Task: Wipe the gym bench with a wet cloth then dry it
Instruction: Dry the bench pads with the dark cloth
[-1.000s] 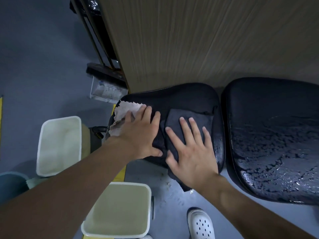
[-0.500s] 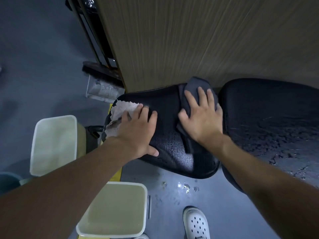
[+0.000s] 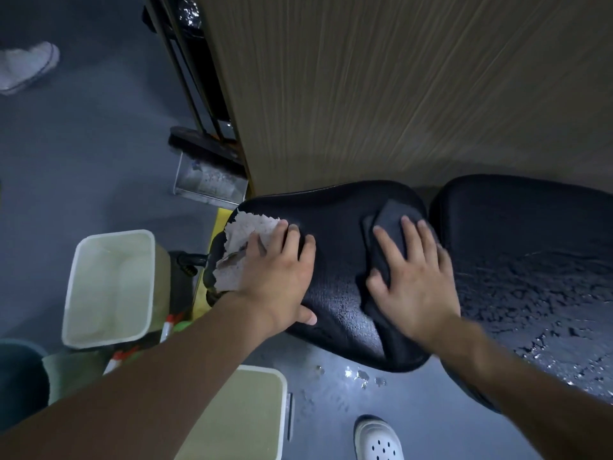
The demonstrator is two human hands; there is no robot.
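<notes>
Since half a second earlier, the right hand (image 3: 414, 283) and the dark cloth (image 3: 389, 217) under it had been drawn back from the far edge of the pad toward the near side. The left hand (image 3: 278, 277) had been kept in place on the pale cloth (image 3: 245, 234).

The desk (image 3: 335, 327), a black padded gym bench, was set against a wood-grain panel (image 3: 398, 94) and was made up of two pads. The larger pad (image 3: 530, 260), on the right, was seen covered in beads and streaks of water. A finer beaded film was seen on the near part of the smaller pad (image 3: 335, 224). Two pale tubs (image 3: 112, 234) (image 3: 262, 369) were seen on the floor to the left, and water drops (image 3: 358, 376) on the floor just below the desk.

The wet wipe was judged to be the step in hand and well along, with drying not yet begun. For the next move, flat, even pressure would be needed so that the dark cloth was not bunched, and then the pale cloth, judged to be the dry one, would have to be taken up.

The dark cloth was lying at the right end of the smaller pad, pressed flat by the right hand with its fingers straight and spread; nothing was gripped. The left hand was likewise laid flat and wide, partly on the pale cloth at the pad's left end and partly on the bare pad.
</notes>
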